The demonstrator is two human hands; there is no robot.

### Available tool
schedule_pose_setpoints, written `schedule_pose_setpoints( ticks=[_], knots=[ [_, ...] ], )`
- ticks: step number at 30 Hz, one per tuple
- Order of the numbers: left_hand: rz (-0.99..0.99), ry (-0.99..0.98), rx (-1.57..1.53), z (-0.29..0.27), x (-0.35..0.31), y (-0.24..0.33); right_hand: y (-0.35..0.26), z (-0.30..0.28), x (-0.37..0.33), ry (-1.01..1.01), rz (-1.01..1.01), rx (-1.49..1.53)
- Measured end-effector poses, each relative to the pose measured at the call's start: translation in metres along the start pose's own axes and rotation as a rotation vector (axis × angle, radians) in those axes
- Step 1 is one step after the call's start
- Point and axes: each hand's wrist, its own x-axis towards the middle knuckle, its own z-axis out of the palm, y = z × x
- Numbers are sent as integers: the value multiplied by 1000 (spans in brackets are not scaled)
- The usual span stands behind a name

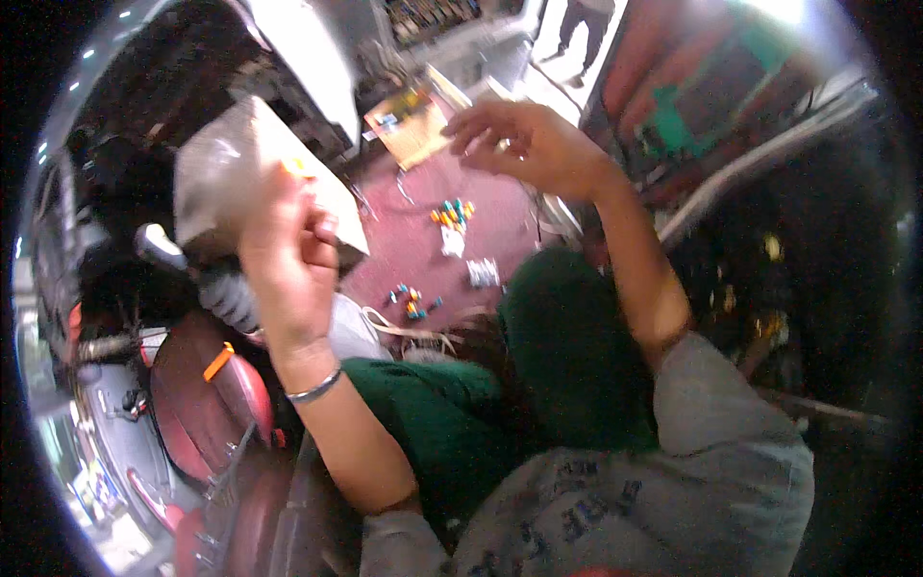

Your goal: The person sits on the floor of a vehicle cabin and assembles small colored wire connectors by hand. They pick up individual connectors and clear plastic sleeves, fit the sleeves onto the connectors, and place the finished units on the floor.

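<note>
My left hand (293,255) is raised in front of a pale box-shaped block (219,159), its fingers curled and smeared by motion. A small bright orange piece (296,167) shows at its fingertips; its kind is too blurred to tell. Higher up on the right, my right hand (534,144) hangs in the air with loosely bent fingers apart and nothing visible in them. Nearest to it lies a tan cardboard box (411,139) with small coloured items in it. On the reddish floor (385,260) are orange and teal small parts (452,214) and a clear small bag (483,273).
A second cluster of small coloured parts (413,302) lies closer to my legs. At the left is a dark red seat (197,413) bearing an orange strip (219,362). A grey glove (229,298) sits below the block. Another person's legs (582,38) stand beyond the opening.
</note>
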Motion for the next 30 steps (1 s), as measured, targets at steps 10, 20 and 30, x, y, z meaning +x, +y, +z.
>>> schedule_pose_setpoints(
  ticks=[10,20,30],
  knots=[
    [-6,-53,16,6,6,1,372,107,-118,-250,617,-403],
    [-23,-9,182,20,-2,-13,335,162,-125,191,678,-575],
    [-2,70,315,21,0,-18,341,131,-139,479,735,-996]
  ],
)
